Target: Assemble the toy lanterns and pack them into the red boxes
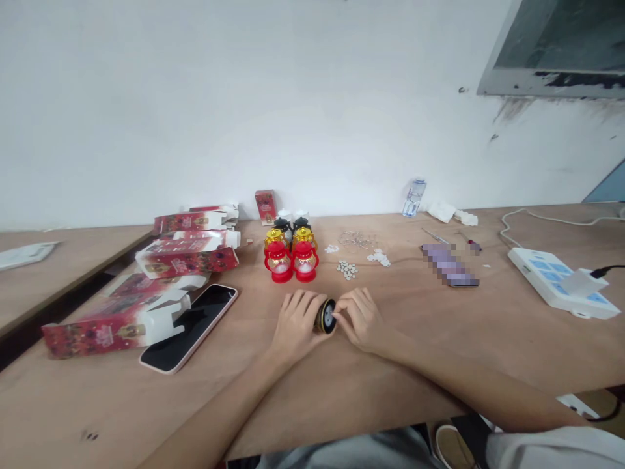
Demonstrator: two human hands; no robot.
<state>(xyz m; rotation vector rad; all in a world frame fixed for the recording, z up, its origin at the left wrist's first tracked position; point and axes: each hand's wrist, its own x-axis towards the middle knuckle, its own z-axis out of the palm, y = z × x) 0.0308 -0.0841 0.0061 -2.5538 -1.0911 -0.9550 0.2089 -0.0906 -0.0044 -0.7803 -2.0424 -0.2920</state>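
My left hand (296, 324) is wrapped round a small black lantern with gold trim (326, 316), tipped on its side so that its round base faces right. At that base, the thumb and fingertips of my right hand (360, 319) are pinched together; whatever they may hold is too small to make out. Beyond my hands stand several little lanterns, with red ones (305, 262) in front, gold ones (303, 236) behind them, then black and white ones. Round button cells (347, 270) lie in a cluster nearby, beside small white pieces (379, 258) and a heap of thin wire-like bits (357, 241).
Opened red boxes (190, 262) pile up at the left, next to a phone (190, 329). At the right lie another phone (450, 264), a screwdriver (472, 243), tweezers (434, 235) and a power strip (561, 284) with cables. A clear bottle (415, 197) is by the wall.
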